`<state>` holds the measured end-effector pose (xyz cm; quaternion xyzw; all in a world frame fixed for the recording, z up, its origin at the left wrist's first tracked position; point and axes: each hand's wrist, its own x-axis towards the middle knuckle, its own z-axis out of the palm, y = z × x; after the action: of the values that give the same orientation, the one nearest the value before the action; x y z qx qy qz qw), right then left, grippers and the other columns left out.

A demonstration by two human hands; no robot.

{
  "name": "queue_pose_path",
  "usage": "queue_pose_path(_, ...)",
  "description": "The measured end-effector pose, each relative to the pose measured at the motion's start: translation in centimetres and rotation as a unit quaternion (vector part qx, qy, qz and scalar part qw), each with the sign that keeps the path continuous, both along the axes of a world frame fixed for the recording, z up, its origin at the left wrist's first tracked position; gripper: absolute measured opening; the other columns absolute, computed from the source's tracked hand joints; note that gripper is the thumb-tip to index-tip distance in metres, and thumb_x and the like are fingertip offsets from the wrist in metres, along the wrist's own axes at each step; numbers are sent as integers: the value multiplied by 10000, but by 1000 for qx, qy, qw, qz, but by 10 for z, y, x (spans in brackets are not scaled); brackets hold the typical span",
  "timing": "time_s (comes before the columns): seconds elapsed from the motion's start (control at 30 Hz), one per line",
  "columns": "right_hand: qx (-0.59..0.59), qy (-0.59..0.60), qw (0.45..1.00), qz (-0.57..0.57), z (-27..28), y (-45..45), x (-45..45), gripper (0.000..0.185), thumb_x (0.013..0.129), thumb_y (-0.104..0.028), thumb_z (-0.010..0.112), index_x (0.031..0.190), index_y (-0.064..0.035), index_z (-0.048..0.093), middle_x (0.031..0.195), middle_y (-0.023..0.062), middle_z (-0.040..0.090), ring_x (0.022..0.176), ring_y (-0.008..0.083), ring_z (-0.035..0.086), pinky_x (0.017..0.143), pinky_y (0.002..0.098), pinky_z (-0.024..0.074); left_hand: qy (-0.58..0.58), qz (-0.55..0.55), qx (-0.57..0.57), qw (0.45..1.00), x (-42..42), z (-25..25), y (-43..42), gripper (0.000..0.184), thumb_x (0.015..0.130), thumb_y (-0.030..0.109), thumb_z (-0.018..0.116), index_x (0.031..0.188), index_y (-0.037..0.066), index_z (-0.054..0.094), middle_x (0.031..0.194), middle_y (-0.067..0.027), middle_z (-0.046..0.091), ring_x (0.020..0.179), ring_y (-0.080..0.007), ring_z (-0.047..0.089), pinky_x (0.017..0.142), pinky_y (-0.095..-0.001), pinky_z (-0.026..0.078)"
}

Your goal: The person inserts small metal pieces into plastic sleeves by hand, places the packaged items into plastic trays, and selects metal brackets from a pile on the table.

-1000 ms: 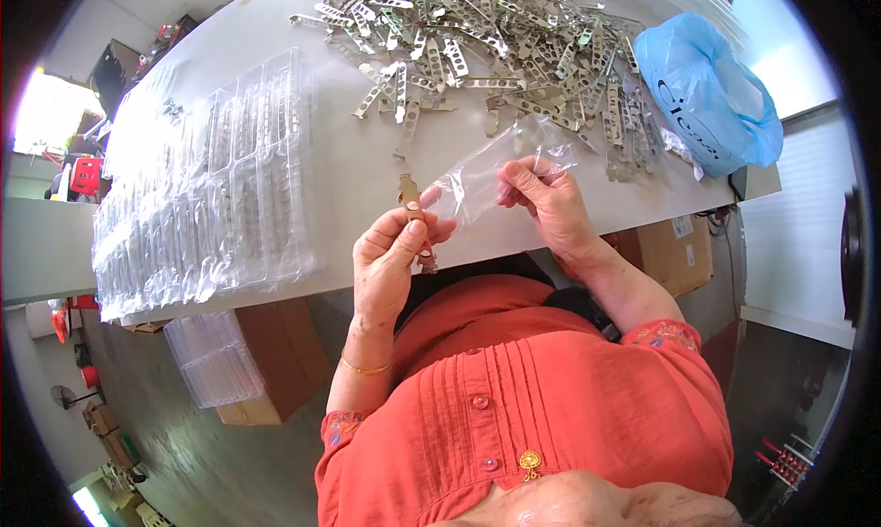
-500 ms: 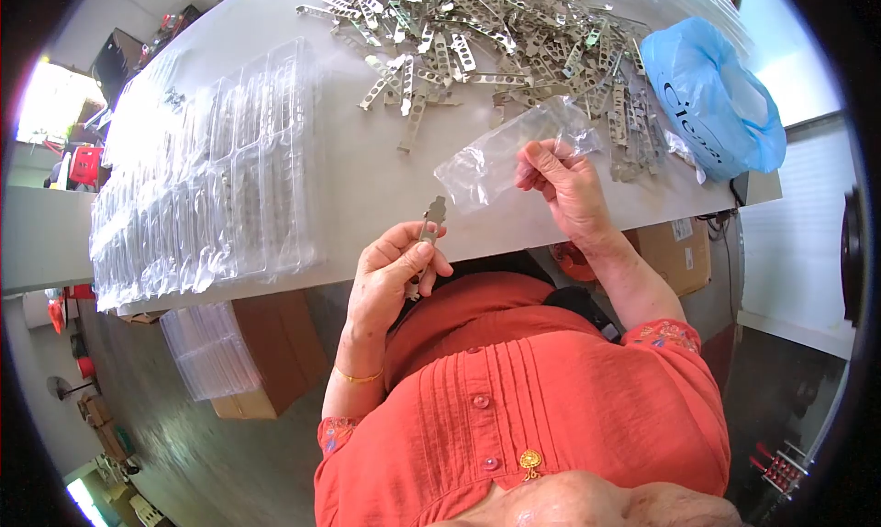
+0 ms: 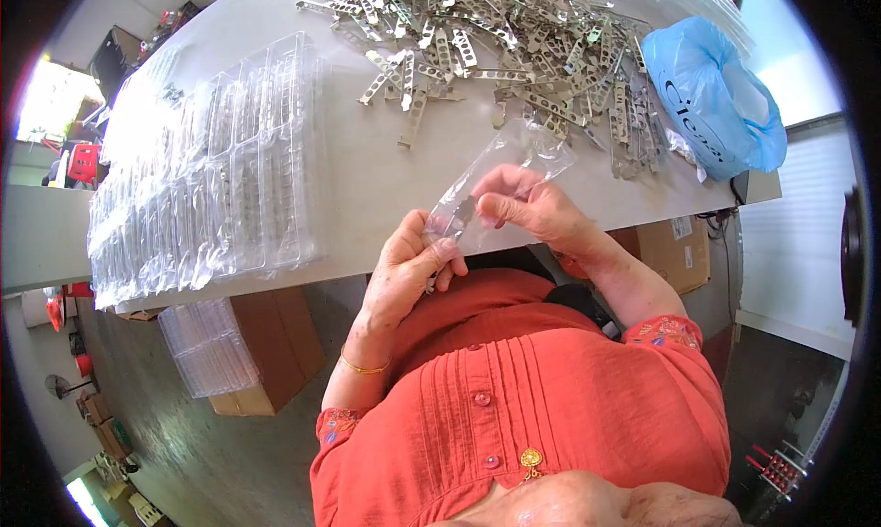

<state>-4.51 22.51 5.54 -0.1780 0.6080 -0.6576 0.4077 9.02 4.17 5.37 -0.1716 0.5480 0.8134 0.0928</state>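
My left hand (image 3: 396, 277) is closed around a slim metal bracket, mostly hidden by the fingers and clear plastic. The bracket's grey tip (image 3: 465, 208) shows through a clear plastic bag (image 3: 530, 144), whose lower end meets my left fingertips. My right hand (image 3: 541, 213) is at the bag's side, thumb and forefinger curled close to the bracket's tip; they appear to pinch the film. Beyond both hands lies a heap of perforated metal brackets (image 3: 486, 72) on the white table (image 3: 367, 178).
A clear plastic tray (image 3: 307, 151) with rows of wrapped pieces covers the table's left side. At the right stands a blue plastic bag (image 3: 707, 95). Under the table edge are cardboard boxes (image 3: 275, 343), (image 3: 674, 252) and stacked clear trays (image 3: 206, 348).
My right hand has brought the clear bag left and down to my left hand. The bracket's tip, bare before, is now seen through the bag's film.
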Motion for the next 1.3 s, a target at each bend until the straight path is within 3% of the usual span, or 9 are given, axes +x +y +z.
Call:
queue_pose_path(0.17, 11, -25, 996, 80, -8, -3, 5, 266, 947, -260, 712, 1076, -39, 640, 904, 30, 655, 778, 99, 608, 694, 252, 508, -13, -27, -43, 999, -1, -3, 5, 154, 983, 119, 595, 1101, 37, 541, 782, -50, 659, 585, -65, 517, 538, -193, 385)
queue_pose_path(0.43, 18, -66, 988, 141, -7, -2, 3, 251, 927, -238, 727, 1004, -19, 631, 817, 51, 636, 683, 122, 600, 620, 251, 496, 12, -56, -101, 993, -2, -1, 6, 429, 989, 71, 573, 1377, 42, 391, 823, -56, 681, 624, -70, 559, 562, -199, 408)
queue_pose_path(0.57, 65, -123, 974, 180, -3, -3, 3, 285, 905, -267, 749, 989, -15, 646, 794, 53, 630, 653, 128, 611, 587, 257, 513, 23, -55, -72, 996, -3, -4, 9, 406, 989, 63, 568, 1372, 54, 434, 821, -55, 680, 620, -73, 562, 560, -201, 413)
queue_pose_path(0.73, 59, -136, 961, 233, -10, -3, -1, 305, 894, -296, 761, 976, -19, 662, 784, 52, 630, 667, 116, 615, 603, 257, 521, 5, -41, -90, 995, -2, -5, 10, 189, 995, 83, 560, 1172, 17, 551, 809, -54, 676, 603, -75, 571, 547, -198, 417)
queue_pose_path(0.83, 69, -58, 973, 211, -7, 1, 0, 350, 897, -328, 759, 1035, -24, 653, 820, 43, 640, 689, 110, 613, 624, 250, 521, 1, -36, -85, 996, -2, -7, 8, 159, 992, 98, 570, 1129, 20, 547, 799, -54, 671, 592, -75, 570, 542, -197, 420)
queue_pose_path(0.9, 16, -60, 991, 118, -17, 6, 1, 338, 918, -274, 743, 1124, -32, 627, 875, 35, 656, 709, 105, 611, 635, 245, 518, -8, -42, -88, 995, -1, -7, 7, 137, 1000, 91, 538, 1115, 17, 539, 800, -53, 671, 592, -65, 555, 542, -199, 422)
queue_pose_path(1.07, -21, -57, 991, 119, -25, 10, 2, 302, 942, -149, 706, 1192, -25, 591, 913, 41, 666, 717, 107, 618, 632, 251, 525, -27, -66, -81, 994, -2, -2, 7, 153, 995, 74, 506, 1135, 16, 519, 808, -55, 678, 590, -60, 551, 535, -203, 415)
queue_pose_path(1.13, -36, -56, 990, 126, -22, 8, 5, 289, 943, -109, 696, 1196, -22, 585, 914, 45, 667, 717, 107, 620, 630, 250, 528, -36, -57, -57, 996, -2, 1, 8, 262, 953, 17, 493, 1214, 14, 502, 816, -61, 684, 593, -65, 563, 535, -208, 415)
queue_pose_path(1.3, 20, -54, 985, 161, 1, 3, 12, 647, 904, -65, 730, 1459, -42, 398, 950, 58, 678, 711, 109, 639, 612, 246, 543, -20, -68, -45, 997, 0, 2, 8, 373, 957, 66, 598, 1310, 10, 493, 807, -71, 690, 578, -68, 588, 490, -175, 383)
